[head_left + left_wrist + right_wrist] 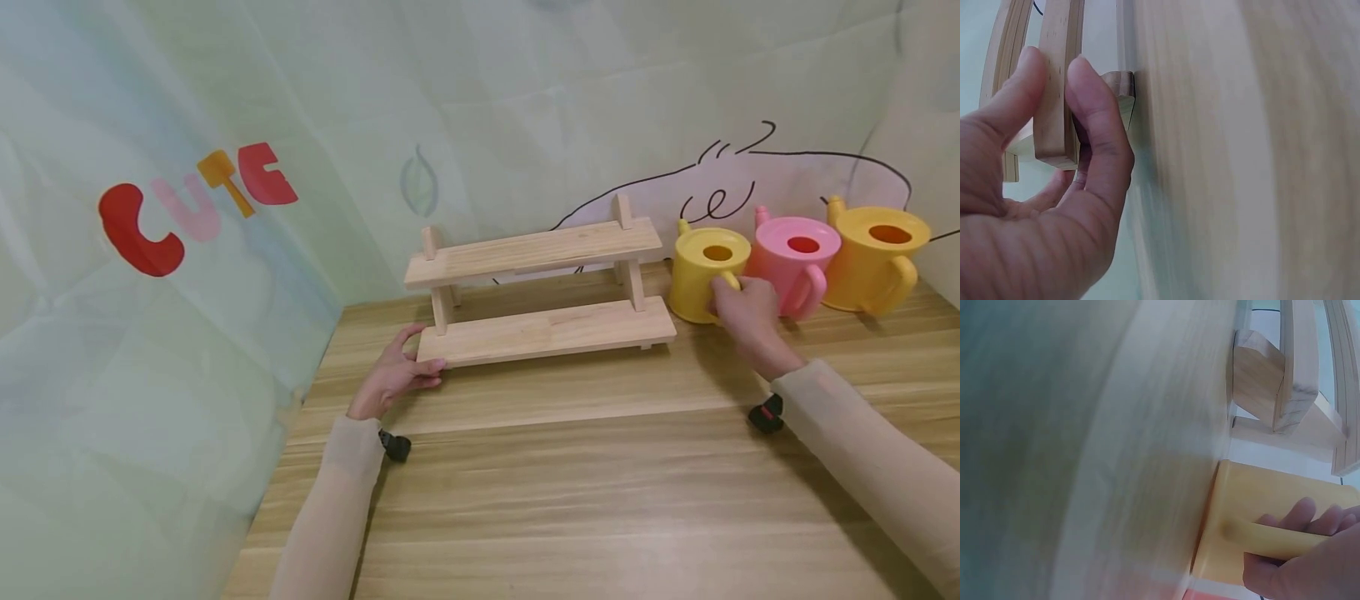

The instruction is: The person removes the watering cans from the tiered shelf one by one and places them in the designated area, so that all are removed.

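A two-tier wooden shelf (547, 330) stands near the back of the table. At its left end my left hand (396, 373) grips the lower board, thumb on one face and fingers on the other, as the left wrist view shows around the board's end (1057, 119). To the right of the shelf is a small yellow watering can (688, 279), upright on the table. My right hand (752, 315) holds its handle (1272, 540), the fingers curled around it. Both shelf boards are bare.
Right of the held can stand a pink watering can (780, 258) and a larger orange-yellow watering can (855, 262), close together. A pale printed cloth (487, 125) hangs behind the wooden table (562, 483) and along its left side.
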Demonstrator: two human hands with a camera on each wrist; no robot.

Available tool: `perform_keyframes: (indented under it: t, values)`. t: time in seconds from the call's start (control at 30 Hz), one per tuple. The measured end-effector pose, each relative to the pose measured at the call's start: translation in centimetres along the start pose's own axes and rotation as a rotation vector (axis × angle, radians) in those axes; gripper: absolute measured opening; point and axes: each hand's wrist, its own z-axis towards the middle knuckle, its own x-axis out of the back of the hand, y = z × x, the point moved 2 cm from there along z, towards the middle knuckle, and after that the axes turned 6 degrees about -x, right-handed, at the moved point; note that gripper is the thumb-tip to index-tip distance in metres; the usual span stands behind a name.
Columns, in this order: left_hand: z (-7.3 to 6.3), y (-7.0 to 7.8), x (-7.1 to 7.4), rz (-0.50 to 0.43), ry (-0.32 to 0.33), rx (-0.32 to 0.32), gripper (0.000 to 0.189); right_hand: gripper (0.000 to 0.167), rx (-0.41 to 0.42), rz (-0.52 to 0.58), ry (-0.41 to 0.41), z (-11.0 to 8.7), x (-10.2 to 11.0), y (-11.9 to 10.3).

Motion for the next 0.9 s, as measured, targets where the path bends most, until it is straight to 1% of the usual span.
perform_keyframes:
  t: [0.27, 0.4, 0.47, 0.57, 0.63, 0.7, 0.77, 0.87, 0.9]
  values:
    - [-0.1, 0.0, 0.1, -0.004, -0.010, -0.005, 0.091, 0.033, 0.008, -0.015, -0.017, 0.1, 0.1, 0.2]
    - [-0.1, 0.0, 0.1, -0.004, -0.003, 0.001, 0.091, 0.030, 0.009, -0.018, -0.027, 0.0, 0.1, 0.2]
    - [-0.1, 0.0, 0.1, -0.003, -0.001, 0.004, 0.091, 0.031, 0.009, -0.035, -0.034, -0.1, 0.2, 0.1]
    - [0.0, 0.1, 0.1, 0.000, 0.001, 0.005, 0.091, 0.034, 0.026, -0.087, -0.023, -0.4, 0.3, 0.0]
    - [0.0, 0.2, 0.1, 0.010, 0.001, 0.004, 0.091, 0.038, 0.036, -0.126, -0.019, -0.5, 0.4, 0.0]
    - [0.0, 0.2, 0.2, 0.034, 0.000, 0.001, 0.091, 0.041, 0.036, -0.153, 0.001, -0.6, 0.4, 0.2]
    - [-0.2, 0.3, 0.1, 0.075, 0.004, -0.001, 0.091, 0.048, 0.031, -0.167, -0.004, -0.8, 0.5, 0.4]
    - [-0.6, 0.5, 0.1, 0.166, 0.015, -0.014, 0.094, 0.058, 0.037, -0.174, -0.006, -1.4, 0.7, 0.6]
    - [-0.7, 0.6, 0.1, 0.194, 0.023, -0.020, 0.096, 0.060, 0.055, -0.173, -0.008, -1.7, 0.8, 0.5]
